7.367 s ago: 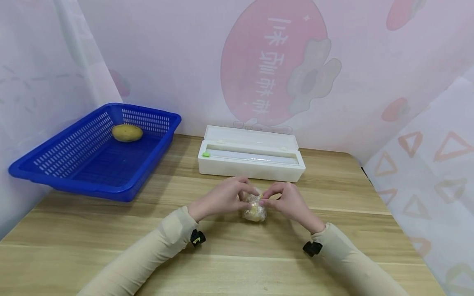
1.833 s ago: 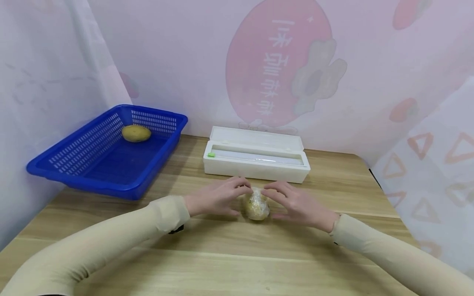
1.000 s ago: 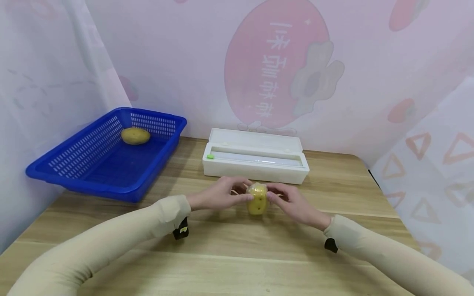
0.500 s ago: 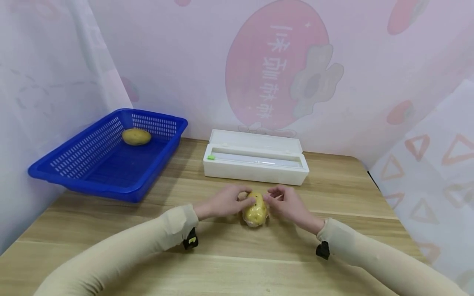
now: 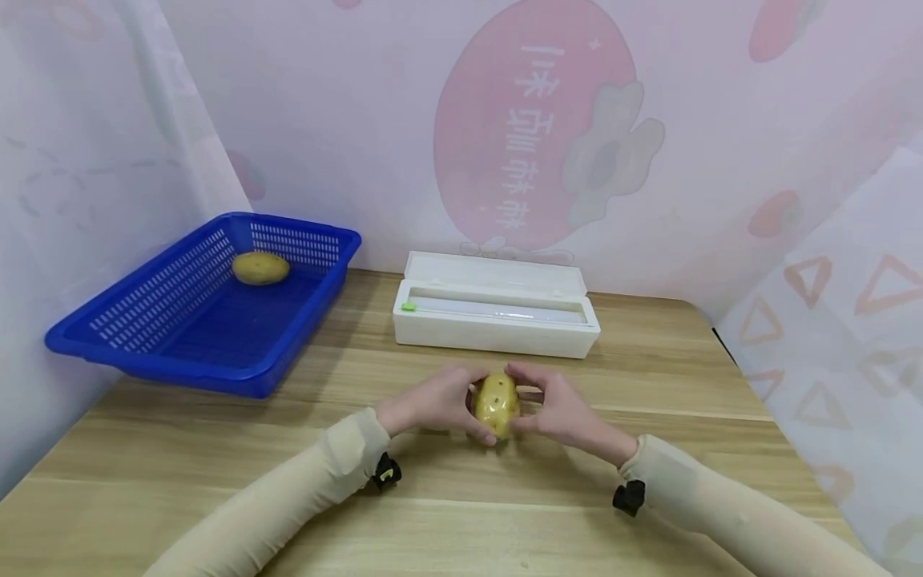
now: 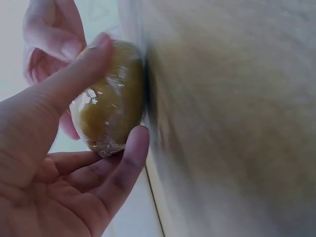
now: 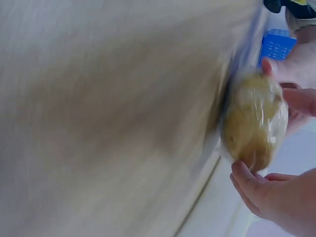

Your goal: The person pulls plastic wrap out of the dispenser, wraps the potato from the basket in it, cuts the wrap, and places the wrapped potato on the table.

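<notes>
**Both hands wrapped around one film-covered potato**

Half a second earlier the right hand had its fingertips bunched at the upper end of the film-covered potato; now its thumb and fingers are spread along the three o'clock side. The thumb of the left hand has shifted from the potato's upper part to its near end, at six o'clock. The blue basket and white box have stayed put.

The wood-grain counter runs back to a pale pink cloth printed with a big strawberry at twelve o'clock. From the film-covered potato, the basket sits at ten o'clock, with a bare potato inside toward its two o'clock end. The box lies at twelve o'clock, lid tipped back, a green tab near its nine o'clock end.

The left hand grips the film-covered potato from nine o'clock, thumb and fingers curved around it. The right hand grips it from three o'clock. Whether it rests on the counter or just above, the views leave unclear.
</notes>
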Demonstrator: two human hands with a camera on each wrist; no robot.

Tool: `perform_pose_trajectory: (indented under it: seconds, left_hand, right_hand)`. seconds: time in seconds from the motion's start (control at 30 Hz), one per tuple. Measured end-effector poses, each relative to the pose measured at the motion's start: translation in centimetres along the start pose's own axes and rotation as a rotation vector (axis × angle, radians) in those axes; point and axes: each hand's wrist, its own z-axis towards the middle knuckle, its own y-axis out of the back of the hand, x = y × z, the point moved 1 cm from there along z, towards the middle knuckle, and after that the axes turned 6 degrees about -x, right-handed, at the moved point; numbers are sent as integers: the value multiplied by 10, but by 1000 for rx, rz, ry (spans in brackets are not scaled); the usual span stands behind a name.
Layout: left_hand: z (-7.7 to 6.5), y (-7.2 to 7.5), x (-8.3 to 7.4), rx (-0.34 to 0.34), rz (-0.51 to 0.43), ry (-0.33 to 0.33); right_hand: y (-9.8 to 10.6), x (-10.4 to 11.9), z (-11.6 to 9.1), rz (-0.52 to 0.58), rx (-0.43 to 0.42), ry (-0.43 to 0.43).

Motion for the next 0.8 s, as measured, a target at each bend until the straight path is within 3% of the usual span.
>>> perform_pose_trajectory:
  seconds: [0.2, 0.57, 0.8]
  left_hand:
    - [-3, -3, 3, -43, 0, 8]
    - [1, 3, 3, 19, -61, -8]
    - [0, 5, 2, 20, -2, -7]
  right_hand:
    - [-3, 0, 3, -33, 36, -11]
    - [5, -6, 9, -113, 59, 14]
    - [6, -5, 11, -150, 54, -17]
